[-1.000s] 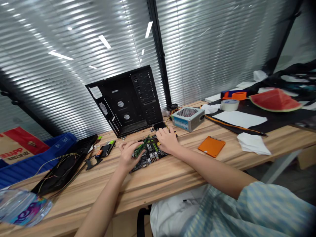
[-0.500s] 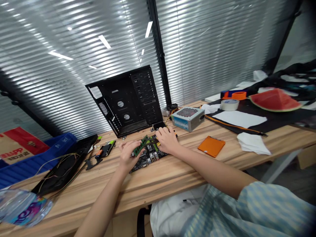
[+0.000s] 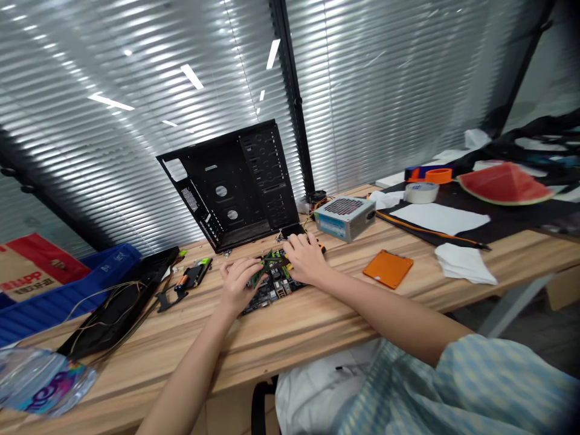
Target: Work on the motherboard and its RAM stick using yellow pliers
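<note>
A dark motherboard lies flat on the wooden table in front of me. My left hand is closed on a green memory stick, holding it low over the board's left part. My right hand rests on the board's far right side, fingers curled and pressing near the stick's other end. What its fingertips grip is hidden.
An open black computer case stands behind the board. A grey power supply and an orange flat box sit to the right. A black side panel with wires lies left. Tape rolls, paper and a watermelon slice are far right.
My left hand has lowered the memory stick from a raised tilt down onto the motherboard. My right hand has shifted slightly left toward the stick.
</note>
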The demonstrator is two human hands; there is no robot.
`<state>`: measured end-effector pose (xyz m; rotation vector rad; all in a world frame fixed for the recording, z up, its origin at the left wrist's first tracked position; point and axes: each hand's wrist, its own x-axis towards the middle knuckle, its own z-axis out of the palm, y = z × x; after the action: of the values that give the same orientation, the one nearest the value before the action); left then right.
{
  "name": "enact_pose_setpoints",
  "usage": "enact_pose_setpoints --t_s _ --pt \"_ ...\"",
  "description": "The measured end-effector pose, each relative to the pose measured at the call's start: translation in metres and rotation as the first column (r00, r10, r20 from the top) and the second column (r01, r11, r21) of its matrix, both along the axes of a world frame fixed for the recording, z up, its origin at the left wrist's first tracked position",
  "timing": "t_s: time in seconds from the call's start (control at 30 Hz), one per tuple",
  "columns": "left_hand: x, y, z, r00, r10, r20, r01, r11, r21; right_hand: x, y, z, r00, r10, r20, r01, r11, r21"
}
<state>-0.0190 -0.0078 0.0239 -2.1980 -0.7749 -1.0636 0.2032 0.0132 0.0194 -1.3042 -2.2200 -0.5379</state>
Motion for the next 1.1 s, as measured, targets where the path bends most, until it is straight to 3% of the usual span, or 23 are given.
enact_pose_setpoints --t_s 0.5,0.93,1.1 --pt "-0.001 0.0 0.001 1.0 0.016 0.0 -0.016 1.0 0.011 -0.001 0.003 -0.006 0.998 0.052 0.017 -0.053 0.998 0.029" --pt "-0.003 0.0 -0.003 0.998 0.064 0.028 -0.061 0.993 -0.101 0.0 0.005 -0.01 0.997 0.073 0.02 -0.075 0.992 0.098" --pt "-0.007 0.001 -0.007 0.989 0.143 0.038 -0.13 0.962 -0.238 0.0 0.006 -0.011 0.996 0.091 0.019 -0.092 0.989 0.115"
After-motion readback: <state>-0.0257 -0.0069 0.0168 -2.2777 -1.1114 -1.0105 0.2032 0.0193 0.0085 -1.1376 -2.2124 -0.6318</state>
